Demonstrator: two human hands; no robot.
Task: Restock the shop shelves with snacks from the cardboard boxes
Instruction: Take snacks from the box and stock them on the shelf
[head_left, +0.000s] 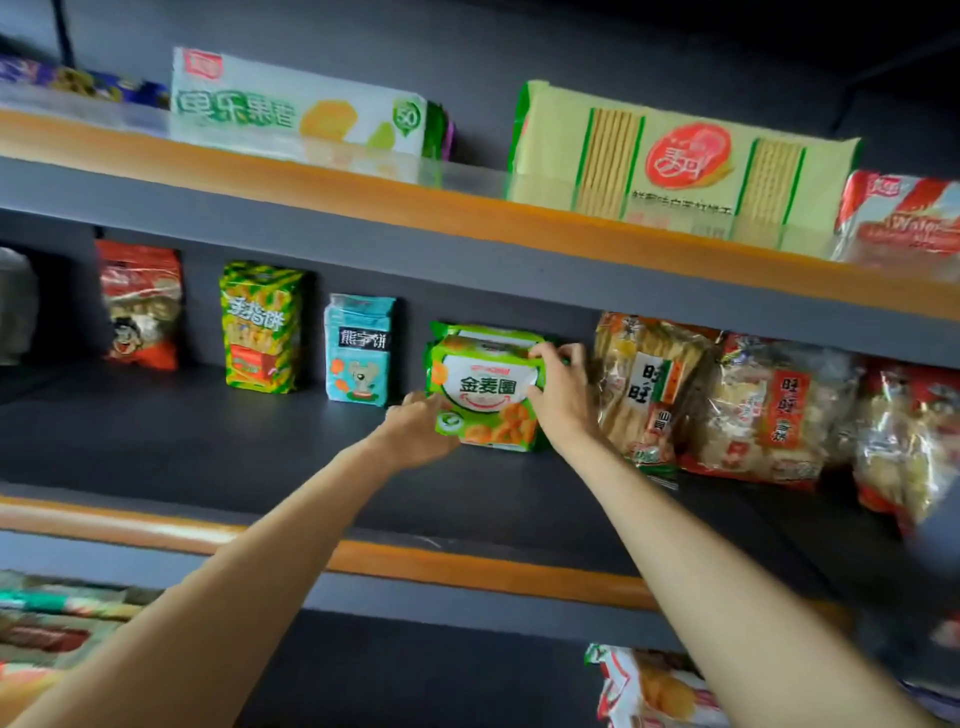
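Currently, head view: green pack (485, 387) upright at middle shelf (208, 447) rear, beside rice crackers (649, 384). Left hand (415, 431) cups its lower corner; right hand (558, 387) grips its top edge. Shelf part-stocked; front bare, boxes unseen.

The green packet (488, 387) on the middle shelf reads 金麦圈 across its white front, the blue bag (358, 351) to its left says 熊字饼 above a cartoon mouse, and the yellow-green bag (260, 327) beyond that says 手指饼. The clear rice-cracker bags (649, 384) on the right carry 旺旺. Up top, the white box (296, 106) shows a round "50", and the red wafer pack (904, 218) shows "Wafer", partly cut off.
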